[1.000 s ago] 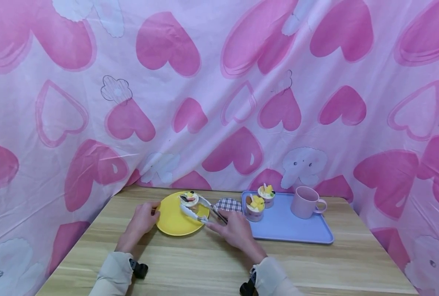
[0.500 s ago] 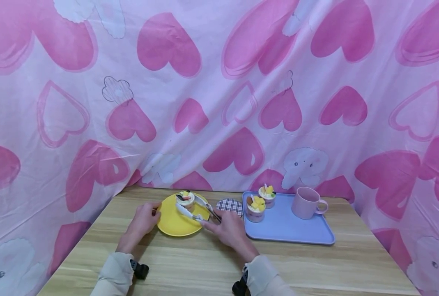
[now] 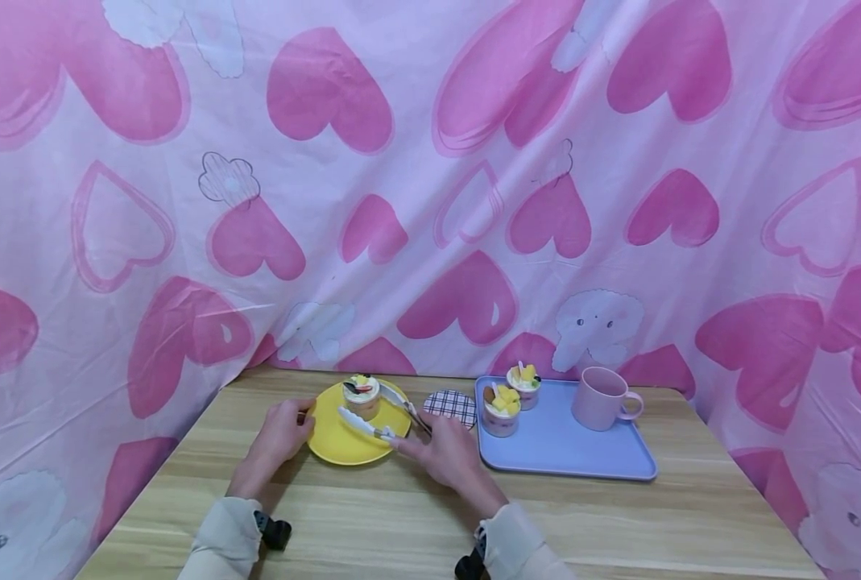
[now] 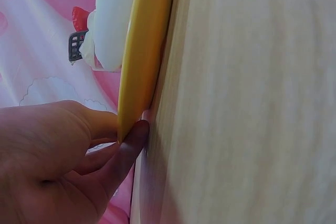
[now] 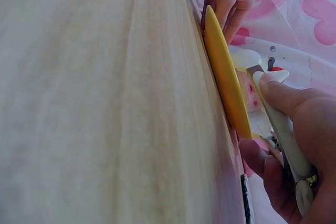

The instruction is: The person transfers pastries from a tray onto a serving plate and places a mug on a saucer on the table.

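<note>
My left hand [image 3: 278,439] pinches the left rim of a yellow plate [image 3: 343,445], thumb and fingers on either side of the edge in the left wrist view. A dessert cup [image 3: 361,399] topped with cream and fruit stands upright on the plate's far half. Tongs with pale tips [image 3: 361,423] are in my right hand [image 3: 450,451]. Their arms are spread, one tip in front of the cup and the other at its right side; whether they touch it is unclear. In the right wrist view my thumb lies along one arm of the tongs [image 5: 283,129].
A blue tray [image 3: 568,466] at right bears two more dessert cups, one nearer [image 3: 501,412] and one farther [image 3: 524,388], and a pink mug [image 3: 597,400]. A round checkered mat [image 3: 450,405] lies between plate and tray. Behind the wooden table [image 3: 372,515] hangs a pink heart-patterned curtain [image 3: 430,201].
The dessert cup has shifted left on the plate along with the tongs and right hand. The tongs' arms have since spread wider apart. My left hand has stayed at the plate's rim.
</note>
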Available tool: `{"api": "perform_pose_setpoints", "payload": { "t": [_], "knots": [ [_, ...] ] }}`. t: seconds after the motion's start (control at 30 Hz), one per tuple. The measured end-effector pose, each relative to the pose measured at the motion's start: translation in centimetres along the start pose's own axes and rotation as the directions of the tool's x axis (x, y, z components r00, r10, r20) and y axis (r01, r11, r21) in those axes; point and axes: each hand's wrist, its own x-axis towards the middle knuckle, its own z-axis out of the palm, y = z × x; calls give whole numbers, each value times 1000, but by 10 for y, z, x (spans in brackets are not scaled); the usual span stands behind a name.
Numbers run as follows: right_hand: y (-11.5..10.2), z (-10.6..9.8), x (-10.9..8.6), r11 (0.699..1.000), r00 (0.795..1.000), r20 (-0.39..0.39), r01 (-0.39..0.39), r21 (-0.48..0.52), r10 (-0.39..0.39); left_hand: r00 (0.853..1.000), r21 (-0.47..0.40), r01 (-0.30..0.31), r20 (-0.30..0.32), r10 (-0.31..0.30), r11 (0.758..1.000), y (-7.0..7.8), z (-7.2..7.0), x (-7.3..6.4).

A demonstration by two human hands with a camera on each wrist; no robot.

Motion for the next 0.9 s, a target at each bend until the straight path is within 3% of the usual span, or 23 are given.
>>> {"api": "perform_pose_setpoints", "payload": {
  "t": [0.3, 0.53, 0.9],
  "knots": [
    [2, -13, -9, 1000, 1000, 2, 6, 27, -6, 1000, -6, 11, 14, -11, 1000, 1, -2, -2],
    [10, -18, -17, 989, 1000, 25, -6, 150, 2, 1000, 3, 13, 16, -13, 1000, 1, -4, -2],
    [25, -35, -34, 977, 999, -9, -33, 212, 35, 1000, 17, -2, 12, 2, 1000, 2, -1, -1]
  ]
}}
